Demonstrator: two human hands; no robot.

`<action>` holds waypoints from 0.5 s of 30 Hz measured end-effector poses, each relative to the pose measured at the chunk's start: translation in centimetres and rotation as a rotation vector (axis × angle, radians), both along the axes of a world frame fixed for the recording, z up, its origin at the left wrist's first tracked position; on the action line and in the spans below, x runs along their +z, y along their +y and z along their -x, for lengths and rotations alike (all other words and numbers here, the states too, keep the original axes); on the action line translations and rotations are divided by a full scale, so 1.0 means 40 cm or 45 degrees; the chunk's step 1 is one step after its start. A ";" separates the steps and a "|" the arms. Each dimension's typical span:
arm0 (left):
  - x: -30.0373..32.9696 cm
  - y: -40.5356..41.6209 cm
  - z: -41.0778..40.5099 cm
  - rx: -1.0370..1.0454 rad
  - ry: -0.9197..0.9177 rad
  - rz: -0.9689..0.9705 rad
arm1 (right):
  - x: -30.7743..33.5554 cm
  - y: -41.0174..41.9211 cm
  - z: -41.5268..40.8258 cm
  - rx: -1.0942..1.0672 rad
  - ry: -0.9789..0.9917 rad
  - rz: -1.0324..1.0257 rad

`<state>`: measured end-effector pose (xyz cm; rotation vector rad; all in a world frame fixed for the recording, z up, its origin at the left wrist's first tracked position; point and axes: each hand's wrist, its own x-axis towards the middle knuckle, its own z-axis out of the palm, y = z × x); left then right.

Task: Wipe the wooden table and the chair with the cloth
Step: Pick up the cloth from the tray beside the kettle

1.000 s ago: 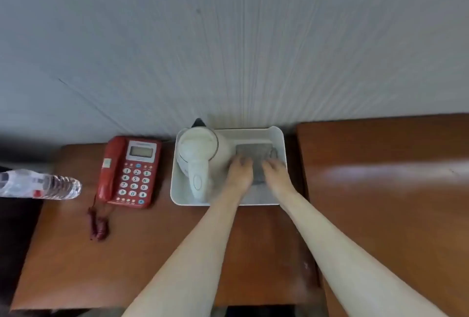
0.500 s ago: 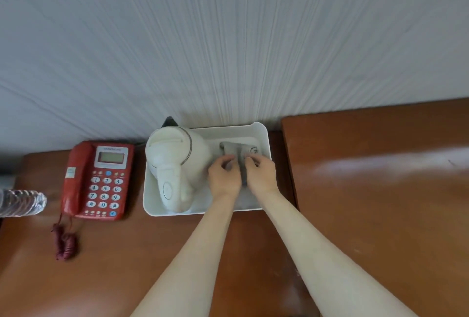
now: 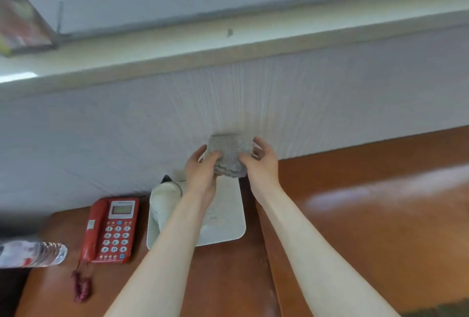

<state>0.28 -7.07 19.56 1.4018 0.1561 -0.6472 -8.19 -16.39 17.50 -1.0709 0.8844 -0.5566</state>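
Both hands held a cloth [image 3: 228, 155] above the far end of a tray [image 3: 228, 225], the left hand [image 3: 201, 174] on its left side, the right hand [image 3: 261, 164] on its right. A kettle [image 3: 165, 197] stood in the tray's left part. A telephone [image 3: 111, 230] lay left of the tray on the table [image 3: 228, 278], a bottle [image 3: 30, 253] farther left. A second table [image 3: 380, 215] adjoined on the right, and a wall [image 3: 101, 139] rose behind both.

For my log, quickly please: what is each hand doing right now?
Left hand: closed on the folded grey cloth, lifted above the white tray.
Right hand: holding the same cloth, fingers partly open.
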 end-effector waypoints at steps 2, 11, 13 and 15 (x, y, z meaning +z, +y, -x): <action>0.087 -0.013 0.026 -0.073 0.008 0.070 | 0.079 -0.015 0.035 -0.039 -0.095 -0.006; 0.428 -0.138 0.231 -0.535 -0.006 0.372 | 0.444 -0.075 0.313 -0.382 -0.374 0.056; 0.493 -0.166 0.301 -0.661 -0.005 0.430 | 0.521 -0.085 0.396 -0.484 -0.394 0.058; 0.546 -0.190 0.375 -0.773 -0.010 0.478 | 0.585 -0.090 0.479 -0.554 -0.404 0.057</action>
